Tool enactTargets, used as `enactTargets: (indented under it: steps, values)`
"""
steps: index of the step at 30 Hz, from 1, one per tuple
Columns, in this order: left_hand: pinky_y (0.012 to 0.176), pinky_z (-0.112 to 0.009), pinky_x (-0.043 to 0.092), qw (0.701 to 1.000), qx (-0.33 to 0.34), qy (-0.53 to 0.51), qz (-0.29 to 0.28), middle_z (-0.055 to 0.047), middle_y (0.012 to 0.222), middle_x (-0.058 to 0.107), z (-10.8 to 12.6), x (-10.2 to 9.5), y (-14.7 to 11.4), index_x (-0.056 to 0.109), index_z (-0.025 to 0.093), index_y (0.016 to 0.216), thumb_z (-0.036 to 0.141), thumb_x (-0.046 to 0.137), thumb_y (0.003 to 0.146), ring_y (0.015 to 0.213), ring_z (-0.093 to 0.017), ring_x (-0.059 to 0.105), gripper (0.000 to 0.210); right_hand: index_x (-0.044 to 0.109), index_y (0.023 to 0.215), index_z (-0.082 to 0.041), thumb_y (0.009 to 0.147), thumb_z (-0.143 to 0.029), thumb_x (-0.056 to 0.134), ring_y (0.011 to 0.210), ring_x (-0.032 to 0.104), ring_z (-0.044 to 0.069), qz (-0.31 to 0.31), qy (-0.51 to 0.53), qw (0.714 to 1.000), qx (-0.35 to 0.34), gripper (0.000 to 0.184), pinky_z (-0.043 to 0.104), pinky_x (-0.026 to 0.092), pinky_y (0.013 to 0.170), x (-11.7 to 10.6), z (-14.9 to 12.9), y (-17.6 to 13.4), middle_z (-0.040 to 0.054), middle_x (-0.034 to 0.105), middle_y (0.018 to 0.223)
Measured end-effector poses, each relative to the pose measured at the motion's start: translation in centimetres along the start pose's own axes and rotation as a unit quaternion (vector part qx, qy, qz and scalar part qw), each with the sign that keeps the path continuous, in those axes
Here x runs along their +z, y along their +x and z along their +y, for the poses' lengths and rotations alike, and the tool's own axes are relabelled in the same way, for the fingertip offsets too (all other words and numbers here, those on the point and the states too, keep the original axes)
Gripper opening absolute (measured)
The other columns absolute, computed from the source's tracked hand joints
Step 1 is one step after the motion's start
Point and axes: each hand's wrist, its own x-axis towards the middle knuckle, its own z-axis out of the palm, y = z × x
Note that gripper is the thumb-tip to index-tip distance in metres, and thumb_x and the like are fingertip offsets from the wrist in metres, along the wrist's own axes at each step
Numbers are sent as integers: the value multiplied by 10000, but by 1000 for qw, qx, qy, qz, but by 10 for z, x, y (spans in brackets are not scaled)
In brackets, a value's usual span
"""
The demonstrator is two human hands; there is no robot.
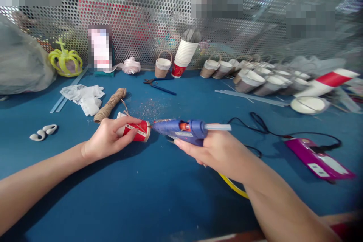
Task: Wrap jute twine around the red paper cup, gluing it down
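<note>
Left hand (104,138) is wrapped round a red-and-white cup (144,130) lying on its side on the surface, left of centre; fingers and palm cover much of it. Right hand (215,151) grips a blue glue gun (193,133), nozzle at the cup's right end; can't tell if it touches. Gun's handle and trigger are mostly lost behind the right hand. Clear glue stick (218,127) pokes out the back. Both forearms run out of view. Yellow strip (234,187) is partly blocked by the right forearm. Upright item (100,49) at the back is pixelated, can't make it out. Grey bag (21,60) is cut off at left; far right is smeared.

Surface (141,196) is blue, crumbs scattered beyond the cup. Twine (110,106) lies just beyond the left hand, white cloth (85,96) beside it. Pliers (160,86), a cup stack (184,55) and small buckets (249,80) sit farther back. Purple pouch (319,159) and black cord (261,124) at right. Perforated metal screen (159,15) backs the lot; shapes through it are unclear.
</note>
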Motion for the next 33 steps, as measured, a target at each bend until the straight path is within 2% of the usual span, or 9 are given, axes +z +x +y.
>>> enactTargets:
  steps: [6, 11, 16, 22, 25, 30, 33]
  values:
    - [580, -212, 497, 1000, -10, 1, 13, -84, 810, 700, 1, 0, 2, 643, 99, 985, 285, 514, 841, 715, -166, 646, 268, 399, 532, -226, 787, -308, 540, 406, 459, 104, -9, -3, 1000, 9, 302, 232, 384, 456, 1, -2, -5, -58, 441, 380]
    - [593, -212, 506, 1000, -10, 14, 18, -96, 865, 705, 1, 0, 2, 645, 101, 978, 294, 516, 837, 727, -167, 653, 272, 424, 563, -222, 796, -333, 532, 406, 469, 104, -33, 17, 999, 31, 279, 235, 391, 458, 2, -2, -6, -55, 475, 402]
    - [526, -188, 480, 1000, 15, 8, 12, -54, 726, 694, 0, 0, 0, 636, 103, 999, 264, 507, 844, 620, -132, 629, 258, 422, 551, -225, 774, -310, 531, 349, 447, 100, -36, 32, 998, 37, 262, 238, 373, 416, -1, -3, -3, -65, 446, 352]
    - [404, -171, 374, 996, 88, 26, 18, 57, 447, 532, -3, 1, -2, 611, 108, 1030, 217, 505, 843, 338, -56, 418, 241, 434, 585, -224, 768, -337, 528, 307, 452, 95, -54, 114, 982, 139, 235, 217, 350, 345, -4, -7, 2, -74, 456, 347]
    - [407, -173, 365, 992, 116, 42, 20, 84, 385, 462, -2, 1, -1, 602, 110, 1028, 198, 500, 842, 325, -63, 403, 230, 443, 589, -221, 760, -344, 536, 315, 464, 97, -60, 118, 980, 149, 230, 211, 360, 344, -5, -8, 6, -68, 467, 358]
    - [435, -173, 393, 989, 132, 58, 17, 59, 419, 537, 1, 0, -1, 595, 94, 1012, 179, 509, 841, 358, -73, 463, 209, 479, 587, -207, 773, -349, 527, 333, 473, 95, -68, 123, 980, 142, 239, 207, 387, 372, -6, -7, 10, -60, 477, 375]
    - [430, -176, 390, 987, 141, 74, 23, 61, 406, 528, 2, 0, -1, 599, 100, 1008, 180, 508, 839, 349, -76, 457, 208, 493, 585, -196, 781, -338, 518, 350, 476, 91, -73, 133, 980, 128, 244, 200, 401, 388, -6, -5, 11, -55, 486, 387]
